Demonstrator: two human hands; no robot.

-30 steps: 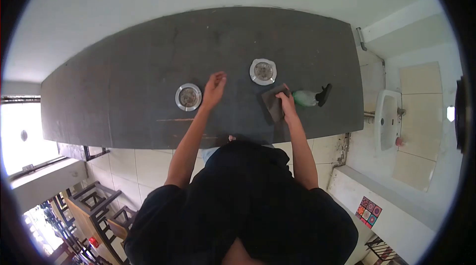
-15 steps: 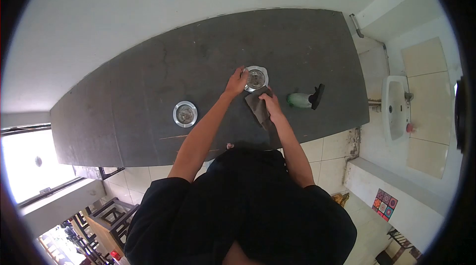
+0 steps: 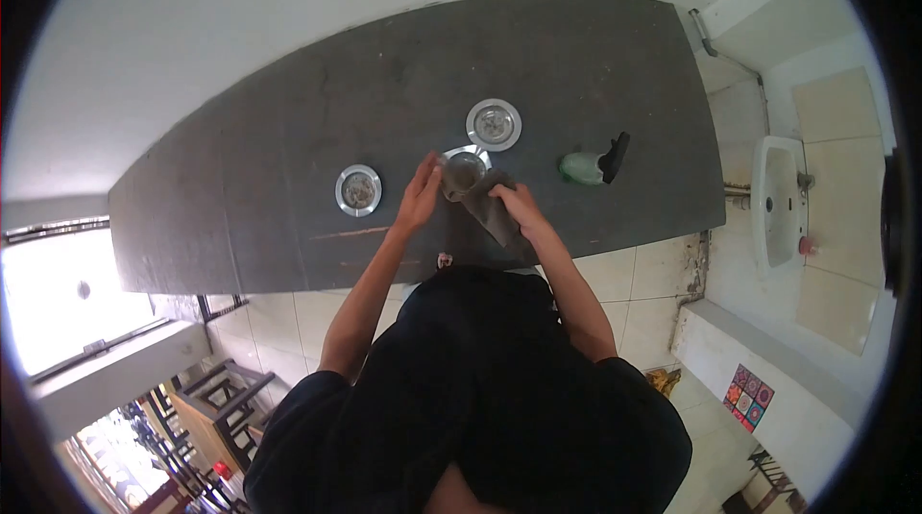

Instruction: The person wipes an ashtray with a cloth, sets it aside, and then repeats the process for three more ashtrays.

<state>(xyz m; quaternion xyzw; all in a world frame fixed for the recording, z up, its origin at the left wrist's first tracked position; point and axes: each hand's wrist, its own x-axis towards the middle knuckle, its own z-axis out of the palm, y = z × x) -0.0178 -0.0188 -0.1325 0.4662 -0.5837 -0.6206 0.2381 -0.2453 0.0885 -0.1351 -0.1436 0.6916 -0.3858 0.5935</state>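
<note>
My left hand (image 3: 420, 192) holds a silver round ashtray (image 3: 469, 160) by its left side, tilted above the table and partly blurred. A dark grey-brown cloth (image 3: 497, 218) is gripped in my right hand (image 3: 521, 208); its upper end lies against the ashtray's lower right edge. Just beyond the held one, a second metal ashtray (image 3: 494, 124) rests flat on the table. A third ashtray (image 3: 358, 190) sits to the left of my left hand.
A green-tinted spray bottle (image 3: 584, 166) with a black nozzle lies on its side right of my hands. The dark grey table (image 3: 269, 149) meets a white wall behind. A white sink (image 3: 776, 202) stands off to the right; wooden chairs (image 3: 221, 399) are at lower left.
The held ashtray has come toward me and left, showing another ashtray behind it. Both hands moved with it, the cloth still in my right. My view has shifted slightly.
</note>
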